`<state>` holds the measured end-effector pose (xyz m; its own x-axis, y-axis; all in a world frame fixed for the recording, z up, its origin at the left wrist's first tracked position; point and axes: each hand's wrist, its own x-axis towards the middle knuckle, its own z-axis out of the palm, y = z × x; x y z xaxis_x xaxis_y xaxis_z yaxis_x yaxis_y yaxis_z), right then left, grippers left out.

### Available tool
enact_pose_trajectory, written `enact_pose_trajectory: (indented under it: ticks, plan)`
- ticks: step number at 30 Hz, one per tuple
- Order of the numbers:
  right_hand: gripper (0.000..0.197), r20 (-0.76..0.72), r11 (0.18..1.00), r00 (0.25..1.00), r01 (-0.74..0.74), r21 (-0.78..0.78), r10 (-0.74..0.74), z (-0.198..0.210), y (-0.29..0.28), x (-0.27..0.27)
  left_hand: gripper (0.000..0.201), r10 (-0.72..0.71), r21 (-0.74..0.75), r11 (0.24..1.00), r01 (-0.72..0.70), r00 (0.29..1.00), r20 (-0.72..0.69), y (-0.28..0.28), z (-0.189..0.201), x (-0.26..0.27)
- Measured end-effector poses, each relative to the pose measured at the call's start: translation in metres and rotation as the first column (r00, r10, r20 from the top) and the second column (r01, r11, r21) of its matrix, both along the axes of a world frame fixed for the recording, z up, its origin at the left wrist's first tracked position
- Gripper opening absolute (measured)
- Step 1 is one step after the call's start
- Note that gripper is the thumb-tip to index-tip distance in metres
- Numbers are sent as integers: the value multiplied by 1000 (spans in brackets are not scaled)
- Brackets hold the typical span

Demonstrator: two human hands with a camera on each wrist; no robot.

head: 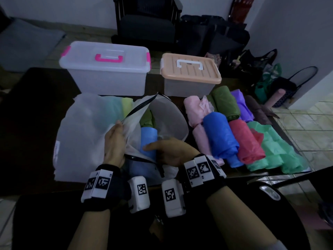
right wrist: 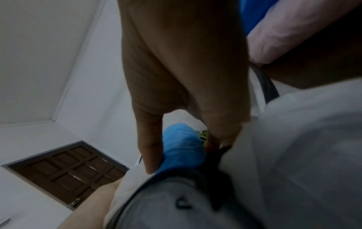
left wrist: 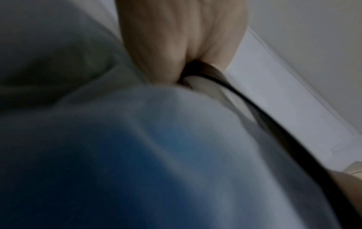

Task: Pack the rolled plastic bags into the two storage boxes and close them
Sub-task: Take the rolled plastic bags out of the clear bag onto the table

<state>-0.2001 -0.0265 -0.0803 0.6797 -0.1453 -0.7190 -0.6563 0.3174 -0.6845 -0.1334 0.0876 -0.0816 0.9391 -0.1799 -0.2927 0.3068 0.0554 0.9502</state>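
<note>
A big translucent white zip bag [head: 81,134] with a black zipper rim lies open on the dark table [head: 36,105]. My left hand [head: 119,127] pinches its upper rim, and the left wrist view shows the fingers [left wrist: 176,46] curled on that rim. My right hand [head: 153,147] reaches into the mouth and grips a light blue roll [head: 147,139], with its thumb [right wrist: 149,155] on the roll [right wrist: 182,144]. An olive roll [head: 146,118] lies deeper inside. Behind stand two shut boxes, a clear one with a pink handle [head: 106,67] and a smaller one with a peach lid [head: 191,73].
Loose rolls lie on the table's right half: pink [head: 194,110], blue [head: 221,138], red [head: 246,141], mint green [head: 273,150], olive [head: 225,101], purple [head: 241,105]. A black chair [head: 147,20] and dark bags [head: 216,38] stand behind. Tiled floor [head: 306,127] lies to the right.
</note>
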Motion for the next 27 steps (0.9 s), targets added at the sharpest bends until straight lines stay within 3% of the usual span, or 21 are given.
enact_pose_trajectory:
  ticks: [3, 4, 10, 15, 18, 20, 22, 23, 25, 27]
  plan:
    - [95, -20, 997, 999, 37, -61, -38, -12, 0, 3, 30, 7, -8, 1000, -7, 1000, 14, -3, 1, -1]
    - [96, -13, 994, 996, 84, -73, -86, -12, -2, 2, 31, 11, 4, 1000, -11, 999, 30, -4, 0, -2]
    - [37, 164, 923, 912, 385, -27, -376, 8, -24, -13, 40, 22, 23, 999, -24, 998, 55, -13, 2, 0]
    - [33, 323, 855, 803, 516, 45, -501, 48, -68, -13, 31, -39, 58, 998, 34, 996, 85, -23, 10, 15]
    - [19, 377, 812, 802, 555, -180, -464, 82, -103, -7, 32, -29, 92, 996, 17, 991, 129, -19, 10, 27]
    - [36, 338, 737, 866, 494, -462, -368, 95, -125, 6, 30, -8, 80, 997, -1, 994, 107, -15, 2, 32]
    - [68, 183, 587, 957, 282, -759, -224, 98, -139, 18, 30, 5, 73, 997, -10, 998, 69, -15, -7, 33]
    - [71, 107, 491, 981, 175, -853, -164, 96, -144, 24, 30, 7, 79, 997, -13, 998, 67, -16, -12, 33]
    - [68, -28, 351, 996, 3, -936, -85, 88, -154, 33, 30, 4, 82, 997, -10, 998, 67, -17, -15, 32]
    - [63, -115, 293, 990, -89, -952, -76, 82, -157, 41, 32, -7, 67, 998, 3, 999, 53, -17, -16, 33]
